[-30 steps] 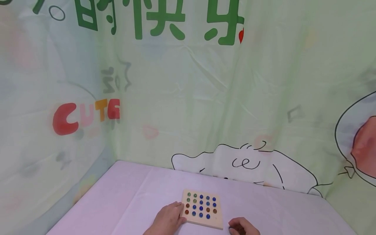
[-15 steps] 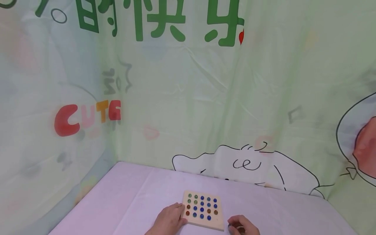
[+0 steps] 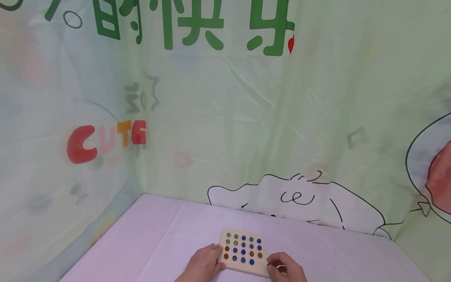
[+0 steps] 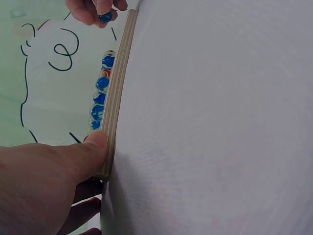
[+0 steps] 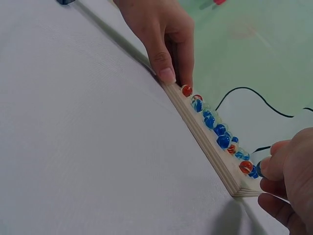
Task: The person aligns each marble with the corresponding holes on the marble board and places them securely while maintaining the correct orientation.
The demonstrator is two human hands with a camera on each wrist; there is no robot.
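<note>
A square light wooden board [image 3: 260,267] lies on the table, set with rows of glass marbles [image 3: 243,245] in green, blue and brownish red. My left hand [image 3: 204,261] holds the board at its left side; in the left wrist view the thumb [image 4: 97,139] lies against its near edge. Between the thumb and fingers of my right hand [image 3: 287,268] a dark blue marble [image 4: 105,17] is pinched. That hand is at the board's near right corner, where no marble sits. Whether the pinched marble touches the board I cannot tell.
The table is covered by a pale lilac cloth [image 3: 169,235]. Printed cloth walls [image 3: 211,129] stand behind it and to the left. A small dark object [image 5: 65,1] shows at the top edge of the right wrist view.
My right hand has moved left and slightly up, carrying the marble from beside the board to its near right corner. My left hand stays on the board's left side.
</note>
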